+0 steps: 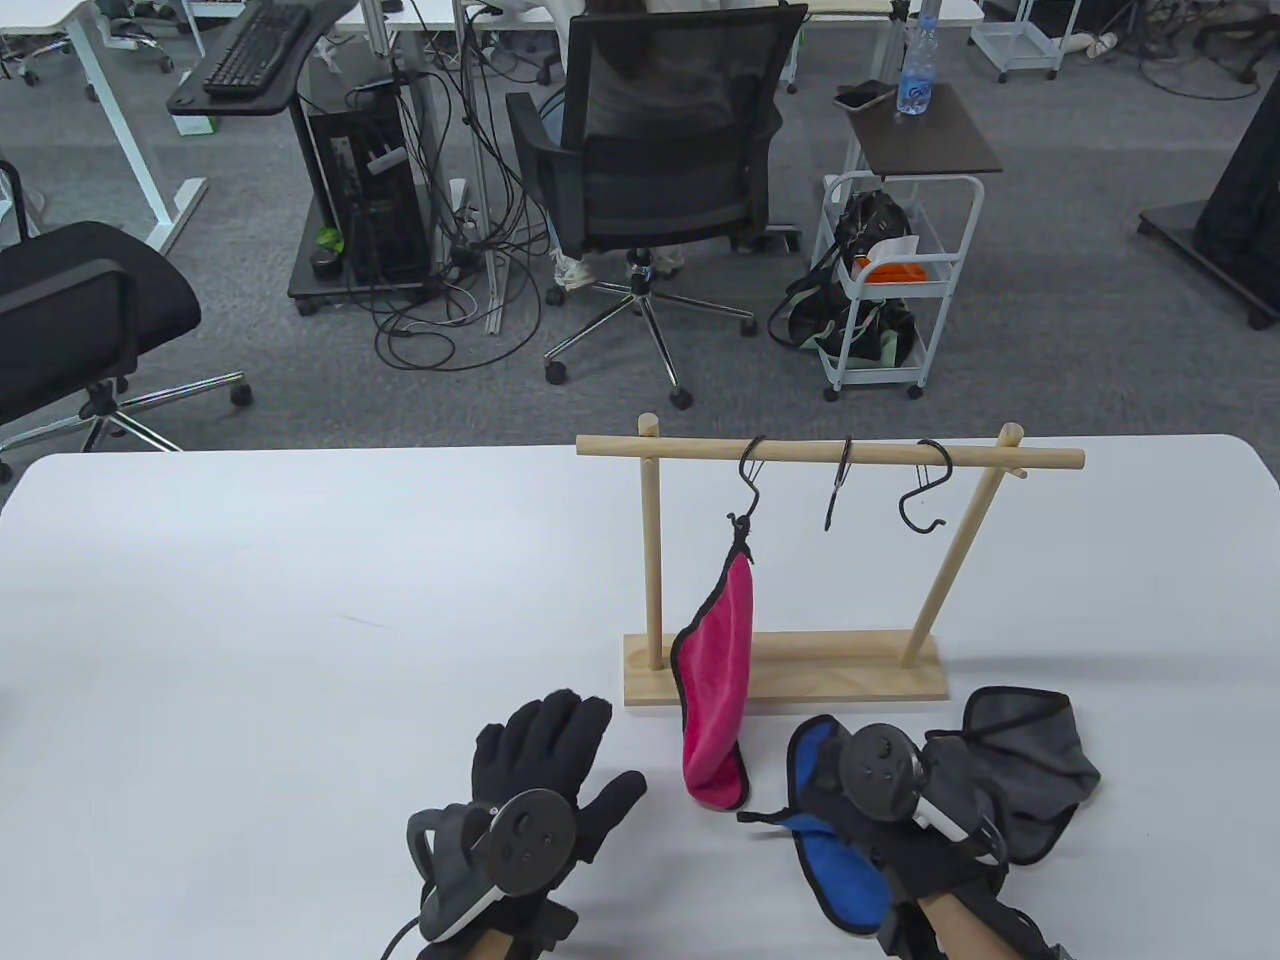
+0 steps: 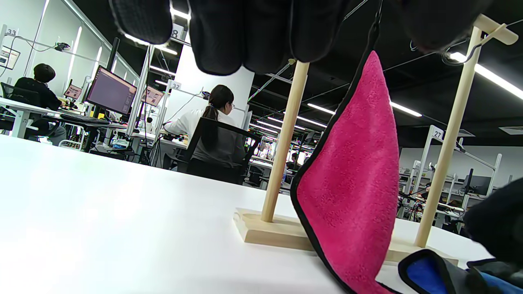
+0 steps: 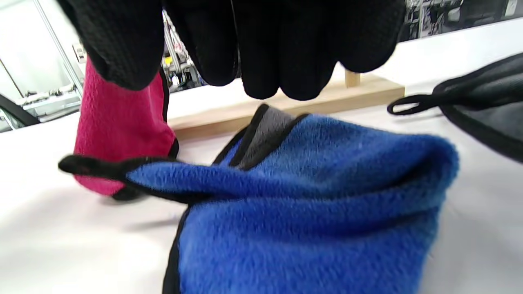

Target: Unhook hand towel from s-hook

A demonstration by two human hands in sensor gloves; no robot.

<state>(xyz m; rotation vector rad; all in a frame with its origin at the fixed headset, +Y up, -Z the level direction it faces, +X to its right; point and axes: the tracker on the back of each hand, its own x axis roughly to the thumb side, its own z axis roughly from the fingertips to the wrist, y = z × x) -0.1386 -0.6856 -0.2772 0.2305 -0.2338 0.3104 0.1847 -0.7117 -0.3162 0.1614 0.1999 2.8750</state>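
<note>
An open office stretches behind the white bench, with a mesh chair, a tangle of cables and a small white trolley on the grey carpet. On the bench stands a wooden rack whose top rail carries three black s-hooks. The pink hand towel hangs by its loop from the leftmost s-hook; its lower end reaches the bench in front of the rack's base. The middle hook and the right hook carry nothing.

The left hand lies flat on the bench to the left of the pink towel, fingers spread, its grip open and holding nothing. The right hand sits over a blue towel lying on the bench; from the wrist camera its fingers hang just above the blue cloth, and I cannot tell whether they pinch it or merely hover. A grey towel lies crumpled just beside the right hand, near the rack's base.
</note>
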